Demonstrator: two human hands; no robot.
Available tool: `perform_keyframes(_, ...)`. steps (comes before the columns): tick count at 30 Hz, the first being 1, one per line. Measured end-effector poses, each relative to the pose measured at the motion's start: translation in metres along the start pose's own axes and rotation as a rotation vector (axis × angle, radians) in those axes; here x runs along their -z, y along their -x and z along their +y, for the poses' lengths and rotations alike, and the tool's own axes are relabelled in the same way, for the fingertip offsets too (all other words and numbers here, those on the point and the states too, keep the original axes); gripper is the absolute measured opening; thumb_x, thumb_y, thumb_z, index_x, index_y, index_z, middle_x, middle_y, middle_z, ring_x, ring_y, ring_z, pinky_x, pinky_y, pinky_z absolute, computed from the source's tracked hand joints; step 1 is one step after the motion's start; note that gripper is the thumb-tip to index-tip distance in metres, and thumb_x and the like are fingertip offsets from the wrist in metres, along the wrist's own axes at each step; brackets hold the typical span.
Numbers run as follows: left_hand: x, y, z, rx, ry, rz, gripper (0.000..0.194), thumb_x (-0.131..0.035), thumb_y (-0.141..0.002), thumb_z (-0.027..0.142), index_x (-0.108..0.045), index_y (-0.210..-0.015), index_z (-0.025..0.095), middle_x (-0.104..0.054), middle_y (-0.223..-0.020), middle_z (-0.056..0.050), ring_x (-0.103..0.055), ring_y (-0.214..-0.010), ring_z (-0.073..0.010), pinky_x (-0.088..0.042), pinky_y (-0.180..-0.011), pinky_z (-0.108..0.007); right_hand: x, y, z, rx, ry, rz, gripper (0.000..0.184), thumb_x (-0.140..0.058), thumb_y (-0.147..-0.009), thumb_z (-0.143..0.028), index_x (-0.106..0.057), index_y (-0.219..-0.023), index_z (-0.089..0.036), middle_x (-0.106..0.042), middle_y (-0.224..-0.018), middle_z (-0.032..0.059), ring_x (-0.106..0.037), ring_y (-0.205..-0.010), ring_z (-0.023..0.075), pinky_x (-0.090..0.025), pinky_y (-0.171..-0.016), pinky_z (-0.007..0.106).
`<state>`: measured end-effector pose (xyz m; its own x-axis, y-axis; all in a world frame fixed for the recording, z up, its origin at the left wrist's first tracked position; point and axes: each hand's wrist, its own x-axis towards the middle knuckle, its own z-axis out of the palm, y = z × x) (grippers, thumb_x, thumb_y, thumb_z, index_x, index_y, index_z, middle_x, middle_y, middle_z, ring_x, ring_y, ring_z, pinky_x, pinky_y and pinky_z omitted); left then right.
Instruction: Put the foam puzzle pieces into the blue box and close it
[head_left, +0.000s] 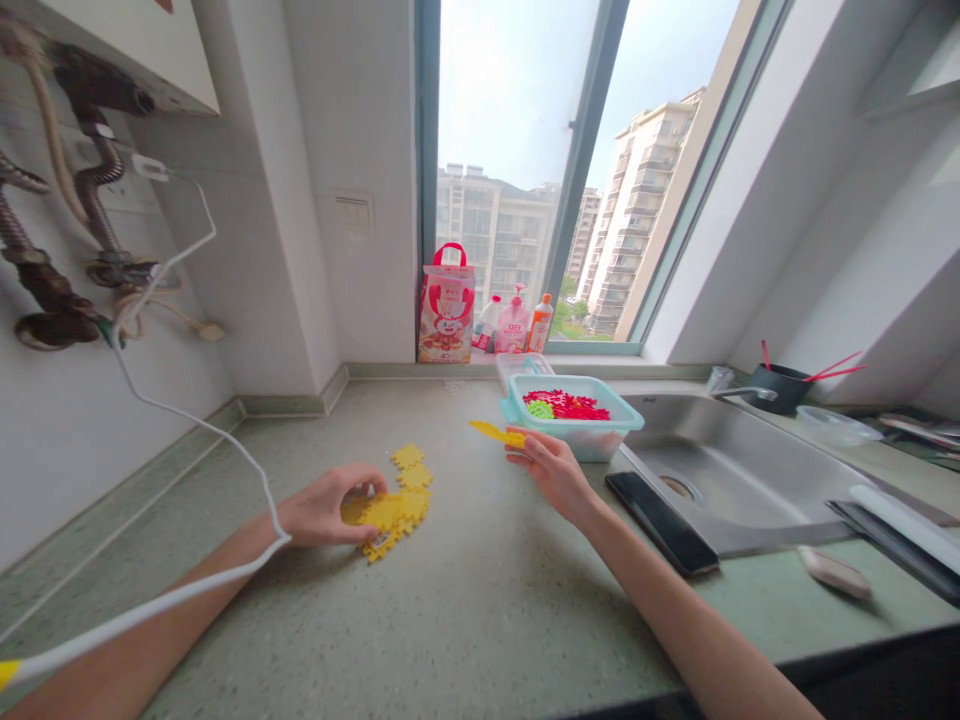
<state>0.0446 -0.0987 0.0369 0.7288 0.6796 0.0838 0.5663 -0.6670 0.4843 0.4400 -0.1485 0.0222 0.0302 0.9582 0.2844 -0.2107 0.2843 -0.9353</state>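
A flat cluster of joined yellow puzzle pieces (397,500) lies on the green speckled counter (465,600). My left hand (326,505) rests on its left side, fingers curled down onto the pieces. My right hand (551,470) pinches a single yellow piece (496,432) and holds it in the air, just left of a clear box with a teal rim (574,412). That box holds red and green pieces. Its lid (521,365) lies behind it.
A steel sink (720,470) with a tap sits to the right. A black phone (660,520) lies on its edge. A red and white bag (447,310) and bottles (517,325) stand on the windowsill. A white cable (187,420) hangs across the left.
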Motion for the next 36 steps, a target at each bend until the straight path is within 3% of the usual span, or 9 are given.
perform_keyframes(5,-0.001,0.0,-0.002,0.017,0.01,-0.002,0.046,-0.08,-0.076,0.051,-0.068,-0.109,0.02,-0.069,-0.103,-0.005,-0.062,-0.09,-0.0211,-0.05,-0.079,-0.03,0.021,-0.009,-0.02,0.354,0.173,0.28,0.049,-0.08,-0.085,-0.064,-0.082,-0.115,-0.025,-0.078,-0.123,0.01,-0.072,-0.113,0.0294,-0.058,-0.103,0.05)
perform_keyframes(11,-0.001,0.0,-0.002,-0.002,0.027,0.016,0.045,-0.08,-0.077,0.049,-0.068,-0.108,0.02,-0.071,-0.103,-0.005,-0.063,-0.09,-0.0217,-0.051,-0.079,-0.031,0.073,-0.018,-0.051,0.692,0.683,0.701,0.049,-0.076,-0.089,-0.061,-0.08,-0.116,-0.02,-0.075,-0.128,0.0127,-0.069,-0.12,0.0304,-0.053,-0.109,0.052)
perform_keyframes(15,-0.001,0.0,-0.003,-0.013,0.029,0.018,0.044,-0.08,-0.077,0.048,-0.069,-0.109,0.02,-0.071,-0.103,-0.004,-0.064,-0.09,-0.0216,-0.051,-0.079,-0.031,0.102,-0.021,-0.055,0.616,1.012,0.674,0.065,-0.06,-0.094,-0.074,-0.075,-0.129,-0.02,-0.069,-0.14,0.0151,-0.062,-0.131,0.0324,-0.043,-0.118,0.054)
perform_keyframes(18,-0.002,0.0,-0.003,-0.001,0.022,0.021,0.045,-0.081,-0.077,0.049,-0.069,-0.109,0.019,-0.071,-0.104,-0.005,-0.064,-0.09,-0.0214,-0.051,-0.079,-0.031,0.108,-0.019,-0.057,0.523,1.036,0.67,0.071,-0.041,-0.102,-0.074,-0.068,-0.14,-0.02,-0.067,-0.143,0.0156,-0.06,-0.134,0.0326,-0.042,-0.118,0.055)
perform_keyframes(22,-0.004,0.001,-0.003,-0.005,0.005,0.043,0.045,-0.082,-0.077,0.05,-0.07,-0.108,0.019,-0.072,-0.101,-0.004,-0.065,-0.088,-0.0206,-0.052,-0.077,-0.03,0.096,-0.011,-0.06,0.667,1.082,0.724,0.058,-0.037,-0.108,-0.06,-0.068,-0.136,-0.019,-0.069,-0.137,0.0153,-0.06,-0.131,0.0317,-0.044,-0.115,0.055)
perform_keyframes(25,-0.004,0.0,-0.004,-0.057,-0.017,0.09,0.042,-0.082,-0.079,0.05,-0.07,-0.106,0.02,-0.073,-0.103,-0.004,-0.068,-0.092,-0.021,-0.053,-0.082,-0.03,0.074,-0.006,-0.053,0.861,1.146,0.58,0.04,-0.046,-0.109,-0.045,-0.069,-0.132,-0.022,-0.07,-0.134,0.0136,-0.061,-0.129,0.0306,-0.046,-0.113,0.054)
perform_keyframes(29,-0.003,0.0,-0.003,-0.157,-0.071,0.19,0.04,-0.084,-0.078,0.047,-0.071,-0.105,0.02,-0.074,-0.105,-0.004,-0.069,-0.098,-0.022,-0.054,-0.09,-0.032,0.023,0.004,-0.031,0.959,1.209,0.143,0.037,-0.055,-0.104,-0.028,-0.063,-0.141,-0.027,-0.069,-0.134,0.0119,-0.065,-0.124,0.0278,-0.052,-0.107,0.051)
perform_keyframes(33,-0.01,0.0,0.011,-0.254,-0.081,0.287,0.038,-0.086,-0.076,0.04,-0.07,-0.104,0.02,-0.075,-0.104,-0.005,-0.068,-0.1,-0.0233,-0.053,-0.097,-0.035,-0.038,0.022,-0.01,1.098,1.262,-0.319,0.046,-0.061,-0.102,-0.032,-0.058,-0.148,-0.029,-0.065,-0.145,0.0114,-0.068,-0.117,0.0228,-0.057,-0.098,0.039)
perform_keyframes(36,-0.027,0.001,0.027,-0.301,-0.002,0.308,0.042,-0.087,-0.072,0.037,-0.07,-0.106,0.021,-0.076,-0.103,-0.005,-0.067,-0.102,-0.0244,-0.052,-0.099,-0.037,-0.069,0.036,-0.001,1.259,1.273,-0.488,0.039,-0.063,-0.103,-0.038,-0.064,-0.141,-0.029,-0.065,-0.146,0.0085,-0.068,-0.11,0.0191,-0.058,-0.087,0.032)
